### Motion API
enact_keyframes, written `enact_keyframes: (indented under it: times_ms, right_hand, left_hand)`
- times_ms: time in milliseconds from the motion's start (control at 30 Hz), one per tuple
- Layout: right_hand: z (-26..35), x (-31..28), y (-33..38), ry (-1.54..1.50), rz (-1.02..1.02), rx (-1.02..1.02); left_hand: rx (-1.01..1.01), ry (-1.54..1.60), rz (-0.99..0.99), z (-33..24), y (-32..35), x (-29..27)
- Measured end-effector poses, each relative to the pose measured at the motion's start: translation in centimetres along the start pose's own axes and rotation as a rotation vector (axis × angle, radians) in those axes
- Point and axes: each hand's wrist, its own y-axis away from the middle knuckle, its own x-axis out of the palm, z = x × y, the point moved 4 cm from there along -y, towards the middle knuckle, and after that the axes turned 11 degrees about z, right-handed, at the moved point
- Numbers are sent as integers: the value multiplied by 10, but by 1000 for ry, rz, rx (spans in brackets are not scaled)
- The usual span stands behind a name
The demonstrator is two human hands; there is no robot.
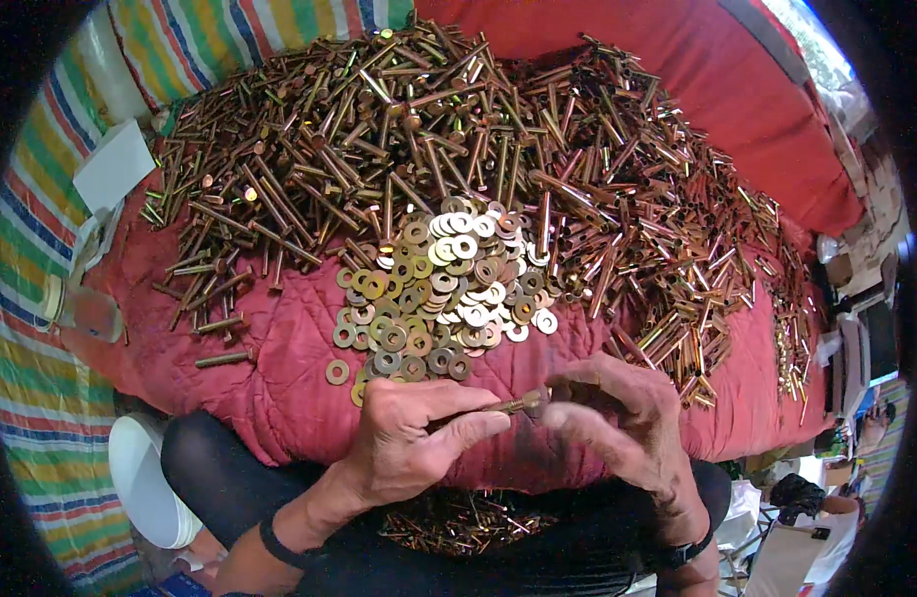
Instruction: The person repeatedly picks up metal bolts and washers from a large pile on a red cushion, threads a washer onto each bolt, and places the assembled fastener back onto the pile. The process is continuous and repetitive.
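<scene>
Lying almost level between the two hands, a brass-coloured bolt is held with its long axis running left to right, just in front of the near edge of the red quilted cloth. The left hand is closed on the shank, thumb and forefinger pinched around it, so that the free end points toward the right hand. At that end a small washer or nut is seen, met by the curled fingertips of the right hand; whether it is gripped or only touched cannot be told, the spot being blurred. Both hands are about equally near, the left carrying the bolt, the right at its tip. Just beyond the hands, near the middle of the cloth, a heap of washers is spread, and behind it a large pile of long bolts reaches to the far and right edges. More bolts are gathered in the lap below. A white bucket stands at the lower left on a striped mat, and clutter is seen at the right.
</scene>
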Motion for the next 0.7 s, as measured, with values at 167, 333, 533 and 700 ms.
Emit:
enact_keyframes:
  times_ms: [167, 333, 533, 700]
  right_hand:
    - [2, 7, -2, 22, 32, -179]
    - [-2, 13, -1, 144, 58, -192]
    - [-7, 5, 4, -95, 96, 162]
    - [4, 6, -3, 90, 55, -156]
  left_hand:
    - [-60, 90, 37, 2, 1, 0]
    - [-74, 135, 114, 0, 1, 4]
    - [-187, 192, 106, 2, 2, 5]
    - [-221, 273, 114, 3, 2, 1]
